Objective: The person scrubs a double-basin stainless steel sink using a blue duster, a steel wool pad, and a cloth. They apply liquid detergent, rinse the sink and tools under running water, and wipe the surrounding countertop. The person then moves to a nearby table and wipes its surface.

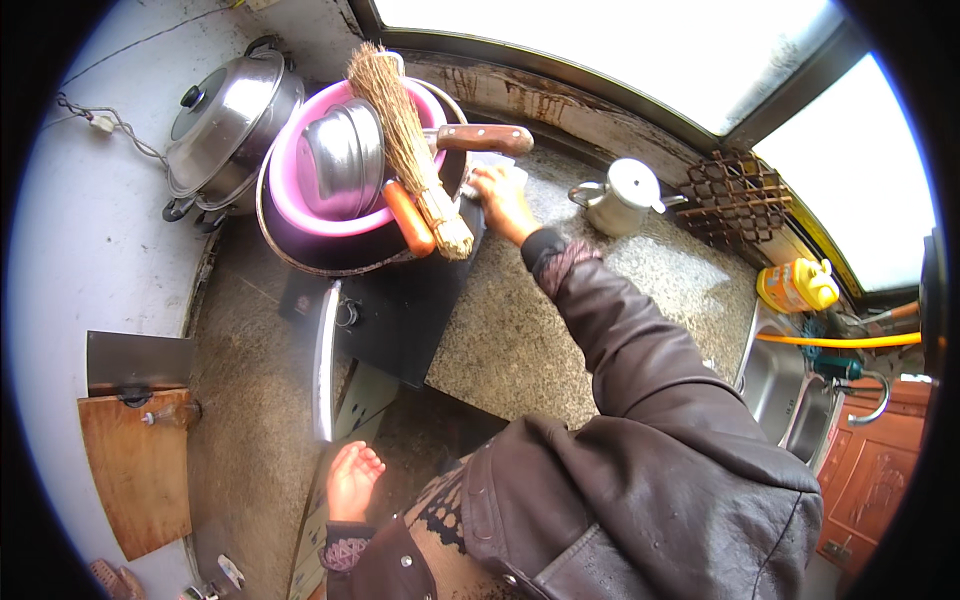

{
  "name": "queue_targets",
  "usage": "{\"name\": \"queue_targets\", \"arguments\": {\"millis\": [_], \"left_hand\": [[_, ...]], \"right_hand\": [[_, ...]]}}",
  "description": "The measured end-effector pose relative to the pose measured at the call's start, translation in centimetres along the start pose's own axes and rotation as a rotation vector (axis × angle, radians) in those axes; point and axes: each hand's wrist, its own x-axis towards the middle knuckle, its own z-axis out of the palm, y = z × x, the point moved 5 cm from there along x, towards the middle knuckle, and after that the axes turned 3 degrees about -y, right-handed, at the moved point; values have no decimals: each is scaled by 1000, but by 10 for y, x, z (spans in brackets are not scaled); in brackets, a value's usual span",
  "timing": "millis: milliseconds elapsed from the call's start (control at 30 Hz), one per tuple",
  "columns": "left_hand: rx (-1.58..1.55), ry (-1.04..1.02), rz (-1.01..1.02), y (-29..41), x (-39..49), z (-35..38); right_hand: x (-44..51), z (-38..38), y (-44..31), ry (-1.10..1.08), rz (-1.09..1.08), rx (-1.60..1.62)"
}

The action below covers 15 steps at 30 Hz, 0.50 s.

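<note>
My right hand reaches to the worktop beside a large dark pan and presses on a whitish cloth or paper, partly hidden under the fingers. In the pan sits a pink plastic basin with metal bowls in it. A straw brush, a wooden-handled utensil and an orange-brown handle lie across it. The pan rests over a black cooktop. Low in the view, my left hand hangs empty with curled fingers, near the end of a pale hose.
A lidded steel pot stands at the left wall. To the right are a metal kettle, a lattice rack, a yellow bottle and a steel sink. A wooden board leans at lower left.
</note>
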Motion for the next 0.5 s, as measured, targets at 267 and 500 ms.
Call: {"name": "queue_targets", "arguments": {"millis": [267,500], "left_hand": [[129,-188,-51,24,20,13],[186,-141,57,45,7,-27]], "right_hand": [[-103,19,-235,-305,-163,252],[-94,5,-258,-480,410,952]]}}
